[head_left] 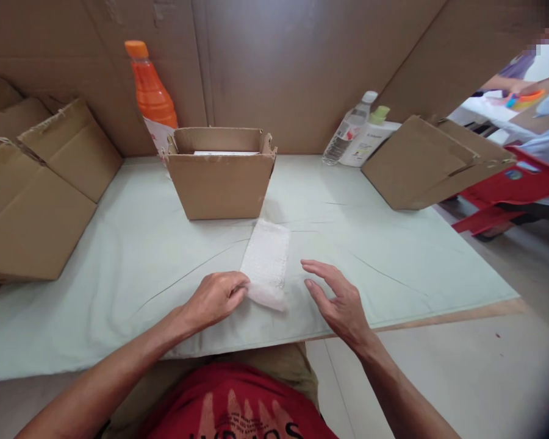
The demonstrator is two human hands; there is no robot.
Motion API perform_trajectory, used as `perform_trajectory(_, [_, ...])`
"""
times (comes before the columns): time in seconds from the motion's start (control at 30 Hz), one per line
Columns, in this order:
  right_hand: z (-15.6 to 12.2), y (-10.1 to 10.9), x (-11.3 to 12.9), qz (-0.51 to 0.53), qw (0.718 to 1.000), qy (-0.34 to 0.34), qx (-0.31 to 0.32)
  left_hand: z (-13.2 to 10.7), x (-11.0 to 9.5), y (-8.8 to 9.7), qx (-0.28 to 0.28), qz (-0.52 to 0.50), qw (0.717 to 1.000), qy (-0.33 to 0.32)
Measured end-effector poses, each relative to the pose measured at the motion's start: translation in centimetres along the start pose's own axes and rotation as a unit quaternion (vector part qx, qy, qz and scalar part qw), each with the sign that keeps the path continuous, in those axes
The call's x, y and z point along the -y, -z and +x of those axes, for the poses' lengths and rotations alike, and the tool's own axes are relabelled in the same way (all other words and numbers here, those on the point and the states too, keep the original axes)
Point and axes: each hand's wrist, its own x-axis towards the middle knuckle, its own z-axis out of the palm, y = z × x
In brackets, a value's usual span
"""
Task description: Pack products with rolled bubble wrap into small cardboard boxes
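A white bubble-wrap bag lies on the pale green cloth near the table's front, its near end lifted or folded toward me. My left hand pinches the left corner of that near end, fingers closed on it. To the right of the bag, my right hand hovers apart from it, thumb and fingers spread with nothing between them. Just beyond the bag stands an open cardboard box with something white and flat showing inside its top.
Cardboard boxes stand at the left and another box at the right. Behind are an orange bottle, a clear bottle and a white bottle. A red stool and a co-worker's arm appear far right.
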Motion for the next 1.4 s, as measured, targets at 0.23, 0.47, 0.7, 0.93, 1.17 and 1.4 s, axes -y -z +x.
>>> perform_trajectory(0.23, [-0.8, -2.2, 3.3, -0.054, 0.991, 0.106, 0.064, 3.8, 0.0, 0.0, 0.0, 0.078, 0.995, 0.067])
perform_trajectory(0.47, [-0.6, -4.6, 1.3, -0.082, 0.985, 0.099, 0.119, 0.9, 0.6, -0.6, -0.117, 0.107, 0.981, -0.116])
perform_trajectory(0.7, [-0.8, -3.4, 2.3, 0.086, 0.983, -0.001, 0.162, -1.8, 0.2, -1.6, -0.093, -0.017, 0.992, -0.079])
perform_trajectory(0.93, [-1.0, -2.5, 3.2, -0.076, 0.99, 0.085, 0.085, 0.4, 0.3, -1.7, -0.083, 0.008, 0.996, 0.032])
perform_trajectory(1.17, [-0.5, -4.4, 3.0, -0.07, 0.986, 0.085, 0.124, -0.6, 0.2, -1.7, -0.13, 0.036, 0.984, -0.113])
perform_trajectory(1.4, [-1.4, -2.9, 3.7, -0.024, 0.996, 0.041, 0.08, -0.5, 0.5, -1.2, -0.09, -0.025, 0.995, -0.033])
